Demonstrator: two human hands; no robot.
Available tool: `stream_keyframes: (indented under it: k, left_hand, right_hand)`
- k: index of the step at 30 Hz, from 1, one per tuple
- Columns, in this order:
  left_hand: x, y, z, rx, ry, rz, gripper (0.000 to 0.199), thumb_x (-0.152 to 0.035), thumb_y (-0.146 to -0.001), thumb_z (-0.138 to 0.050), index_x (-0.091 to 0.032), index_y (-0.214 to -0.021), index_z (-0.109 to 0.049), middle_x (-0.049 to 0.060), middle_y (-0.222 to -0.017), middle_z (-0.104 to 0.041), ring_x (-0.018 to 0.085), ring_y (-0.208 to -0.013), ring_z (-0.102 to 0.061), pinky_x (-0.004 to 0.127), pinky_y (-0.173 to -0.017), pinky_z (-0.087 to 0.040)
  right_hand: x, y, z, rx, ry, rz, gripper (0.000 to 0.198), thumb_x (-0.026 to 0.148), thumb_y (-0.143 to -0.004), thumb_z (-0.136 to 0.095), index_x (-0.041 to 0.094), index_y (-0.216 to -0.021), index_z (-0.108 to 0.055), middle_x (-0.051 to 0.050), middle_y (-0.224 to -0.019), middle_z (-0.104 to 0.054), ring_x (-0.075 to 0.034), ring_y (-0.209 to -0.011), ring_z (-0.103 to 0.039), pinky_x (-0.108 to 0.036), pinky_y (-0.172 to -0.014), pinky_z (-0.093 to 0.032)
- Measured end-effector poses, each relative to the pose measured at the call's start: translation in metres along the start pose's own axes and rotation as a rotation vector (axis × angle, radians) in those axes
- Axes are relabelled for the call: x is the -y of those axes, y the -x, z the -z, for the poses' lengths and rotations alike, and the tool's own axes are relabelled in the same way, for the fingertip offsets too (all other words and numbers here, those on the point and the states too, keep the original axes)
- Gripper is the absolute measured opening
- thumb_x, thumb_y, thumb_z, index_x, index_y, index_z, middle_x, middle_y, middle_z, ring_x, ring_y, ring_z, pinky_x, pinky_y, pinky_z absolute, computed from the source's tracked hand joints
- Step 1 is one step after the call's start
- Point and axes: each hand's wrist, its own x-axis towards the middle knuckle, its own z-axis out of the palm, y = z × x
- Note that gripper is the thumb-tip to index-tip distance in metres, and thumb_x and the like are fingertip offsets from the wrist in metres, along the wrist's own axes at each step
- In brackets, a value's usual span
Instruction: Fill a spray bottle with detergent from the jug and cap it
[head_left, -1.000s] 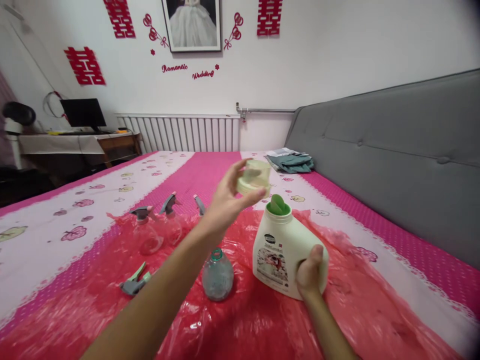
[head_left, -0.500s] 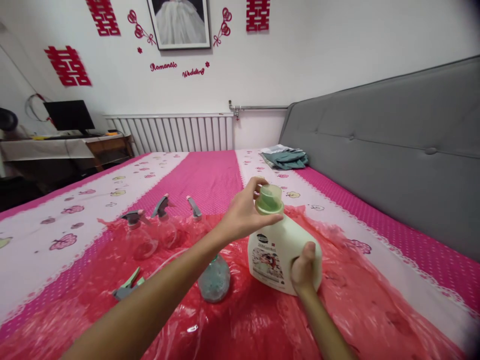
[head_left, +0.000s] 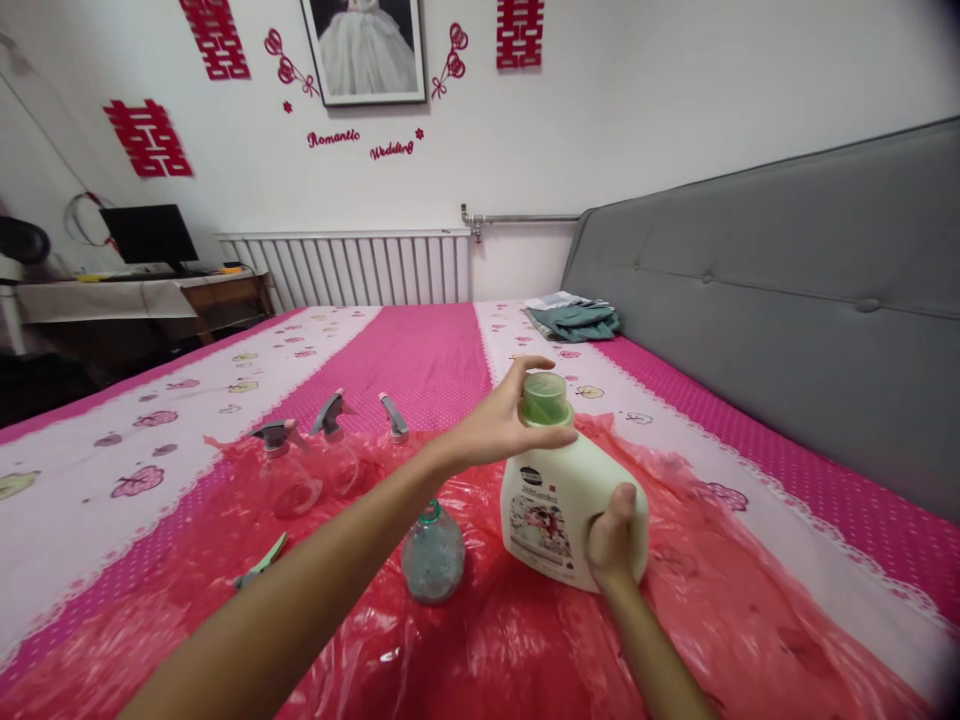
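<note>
A pale green laundry detergent jug [head_left: 544, 520] with a printed label stands on the red plastic sheet, slightly tilted. My right hand [head_left: 615, 535] is wrapped round its moulded handle, thumb on top. My left hand [head_left: 517, 415] curves round the translucent green cap [head_left: 545, 398], thumb across the front of the neck and fingers behind, partly hidden. Just left of the jug stands a clear round bottle [head_left: 433, 555] with a green neck and no spray head, partly behind my left forearm. Green-handled scissors or clippers [head_left: 262, 562] lie further left, mostly covered by that forearm.
Several clear spray bottles with grey trigger heads, one of them a spray bottle [head_left: 281, 470], stand at the back left of the red plastic sheet [head_left: 480, 660]. Folded clothes [head_left: 574, 318] lie near the grey headboard [head_left: 765, 250]. A desk with a monitor [head_left: 148, 235] stands far left.
The fingers of my left hand have straightened and shifted round the cap. My right hand keeps its hold on the jug handle. The view has shifted slightly.
</note>
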Motion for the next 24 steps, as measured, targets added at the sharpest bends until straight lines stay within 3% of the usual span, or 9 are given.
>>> stream_keyframes:
  k: [4, 7, 10, 13, 16, 19, 24]
  left_hand:
    - [-0.004, -0.009, 0.001, -0.04, 0.026, 0.032, 0.061, -0.036, -0.081, -0.083, -0.023, -0.131, -0.05, 0.015, -0.12, -0.076, 0.033, -0.119, -0.071, 0.049, -0.095, -0.057]
    - [-0.009, -0.016, 0.008, 0.093, 0.03, 0.028, 0.065, -0.027, -0.076, -0.08, -0.022, -0.135, -0.052, 0.014, -0.115, -0.079, 0.031, -0.111, -0.075, 0.047, -0.094, -0.058]
    - [-0.019, -0.019, 0.015, 0.154, -0.008, 0.028, 0.067, -0.027, -0.075, -0.08, -0.021, -0.137, -0.055, 0.016, -0.129, -0.075, 0.032, -0.116, -0.073, 0.046, -0.094, -0.057]
    - [-0.034, -0.017, 0.018, 0.041, -0.339, -0.04, 0.049, -0.047, -0.085, -0.078, -0.02, -0.124, -0.067, 0.016, -0.133, -0.071, 0.032, -0.115, -0.069, 0.046, -0.093, -0.053]
    - [-0.051, -0.015, 0.017, -0.055, -0.875, -0.087, 0.036, -0.054, -0.096, -0.066, -0.02, -0.102, -0.075, 0.011, -0.105, -0.076, 0.029, -0.095, -0.069, 0.041, -0.085, -0.05]
    - [-0.065, -0.017, 0.018, 0.075, -1.067, -0.076, 0.029, -0.044, -0.102, -0.062, -0.02, -0.108, -0.076, 0.008, -0.101, -0.076, 0.025, -0.088, -0.068, 0.035, -0.077, -0.046]
    - [-0.071, -0.024, 0.029, 0.333, -0.94, -0.155, 0.023, -0.023, -0.102, -0.057, -0.024, -0.112, -0.078, 0.007, -0.113, -0.071, 0.022, -0.098, -0.069, 0.031, -0.083, -0.048]
  right_hand:
    - [-0.004, 0.0, 0.002, -0.014, 0.008, -0.004, 0.053, 0.065, -0.103, -0.055, 0.017, -0.12, -0.068, -0.008, -0.116, -0.072, -0.023, -0.102, -0.07, -0.046, -0.095, -0.057]
    - [-0.006, -0.001, 0.004, -0.017, 0.022, 0.005, 0.051, 0.064, -0.103, -0.057, 0.017, -0.122, -0.068, -0.008, -0.118, -0.071, -0.023, -0.103, -0.07, -0.047, -0.095, -0.057]
    - [-0.008, -0.002, 0.005, -0.019, 0.038, 0.017, 0.053, 0.066, -0.103, -0.056, 0.017, -0.121, -0.069, -0.008, -0.117, -0.072, -0.024, -0.103, -0.071, -0.047, -0.096, -0.057]
    - [-0.01, -0.002, 0.006, -0.033, 0.049, 0.021, 0.054, 0.067, -0.103, -0.055, 0.017, -0.118, -0.07, -0.008, -0.116, -0.073, -0.024, -0.103, -0.071, -0.048, -0.097, -0.056]
    - [-0.011, -0.003, 0.006, -0.039, 0.044, 0.014, 0.052, 0.065, -0.103, -0.056, 0.017, -0.119, -0.069, -0.008, -0.116, -0.073, -0.024, -0.104, -0.071, -0.047, -0.097, -0.057]
    - [-0.012, -0.004, 0.006, -0.033, 0.033, 0.005, 0.051, 0.064, -0.103, -0.057, 0.018, -0.12, -0.069, -0.008, -0.117, -0.072, -0.024, -0.104, -0.071, -0.047, -0.096, -0.057]
    - [-0.011, -0.004, 0.006, -0.016, 0.027, 0.001, 0.052, 0.065, -0.103, -0.056, 0.017, -0.119, -0.069, -0.008, -0.116, -0.072, -0.024, -0.104, -0.071, -0.047, -0.097, -0.056]
